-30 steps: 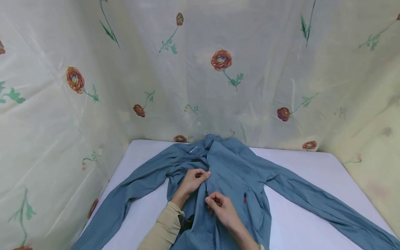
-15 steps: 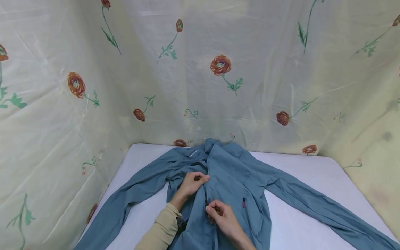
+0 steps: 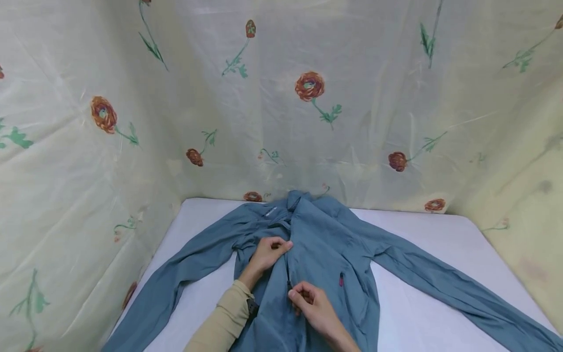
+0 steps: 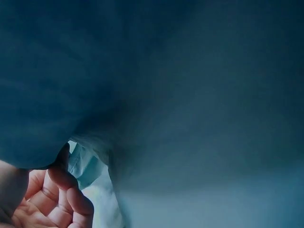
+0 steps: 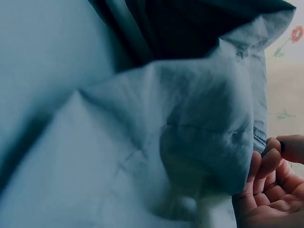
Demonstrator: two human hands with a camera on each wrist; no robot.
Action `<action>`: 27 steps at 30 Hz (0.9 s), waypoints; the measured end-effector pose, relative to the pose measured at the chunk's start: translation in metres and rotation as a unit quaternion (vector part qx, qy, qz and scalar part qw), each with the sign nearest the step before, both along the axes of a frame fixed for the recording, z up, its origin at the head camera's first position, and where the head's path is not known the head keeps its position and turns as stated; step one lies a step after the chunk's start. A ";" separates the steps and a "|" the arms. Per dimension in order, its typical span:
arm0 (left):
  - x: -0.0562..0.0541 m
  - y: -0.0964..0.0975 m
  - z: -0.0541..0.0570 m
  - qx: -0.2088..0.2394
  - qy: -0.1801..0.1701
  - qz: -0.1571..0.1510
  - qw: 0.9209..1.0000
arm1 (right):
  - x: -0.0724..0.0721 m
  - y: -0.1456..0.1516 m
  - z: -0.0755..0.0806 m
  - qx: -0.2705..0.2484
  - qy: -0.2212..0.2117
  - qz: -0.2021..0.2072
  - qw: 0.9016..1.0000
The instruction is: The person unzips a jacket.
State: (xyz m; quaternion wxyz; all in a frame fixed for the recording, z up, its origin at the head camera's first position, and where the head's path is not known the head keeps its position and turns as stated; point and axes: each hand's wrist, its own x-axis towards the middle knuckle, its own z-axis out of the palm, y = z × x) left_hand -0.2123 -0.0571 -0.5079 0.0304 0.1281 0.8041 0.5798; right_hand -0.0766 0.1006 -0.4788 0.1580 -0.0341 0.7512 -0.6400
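A blue-grey zip-front jacket (image 3: pixel 327 234) lies spread on a white table, collar at the far end and sleeves out to both sides. My left hand (image 3: pixel 269 255) pinches its front edge at chest height, thumb and forefinger together; in the left wrist view cloth covers part of that hand (image 4: pixel 54 199). Lower on the same front line, my right hand (image 3: pixel 313 305) pinches at the dark zipper pull (image 3: pixel 289 284), mostly hidden by the fingertips. From the right wrist, this hand (image 5: pixel 273 190) shows with curled fingers beside the raised cloth edge.
Around the white table (image 3: pixel 422 303) hangs a pale curtain (image 3: pixel 352 122) printed with red flowers. One jacket sleeve (image 3: pixel 462 288) runs to the right front corner, the other (image 3: pixel 167 288) to the left front. A red-tabbed pocket zip (image 3: pixel 341 280) lies right of my right hand.
My right hand has moved down the jacket front with the zipper pull, farther from my left hand. The left hand keeps its pinch on the edge. The head view bobs slightly.
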 end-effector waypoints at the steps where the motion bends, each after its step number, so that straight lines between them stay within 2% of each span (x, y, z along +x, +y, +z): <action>1: 0.000 -0.001 0.000 0.000 0.002 0.006 1.000 | 0.000 -0.001 -0.001 -0.002 0.000 0.005 1.000; 5: 0.000 -0.004 0.000 -0.004 0.008 0.019 1.000 | 0.002 -0.002 -0.003 -0.008 -0.011 0.017 1.000; 9: -0.001 -0.002 0.000 -0.009 0.009 0.012 1.000 | 0.003 0.001 -0.004 -0.007 -0.023 0.008 1.000; 19: -0.003 0.000 -0.003 -0.004 0.021 0.035 0.999 | 0.006 0.001 -0.003 -0.011 -0.026 0.019 0.999; 27: -0.005 0.000 -0.006 -0.009 0.018 0.034 0.999 | 0.010 0.003 -0.002 -0.014 -0.031 0.020 0.999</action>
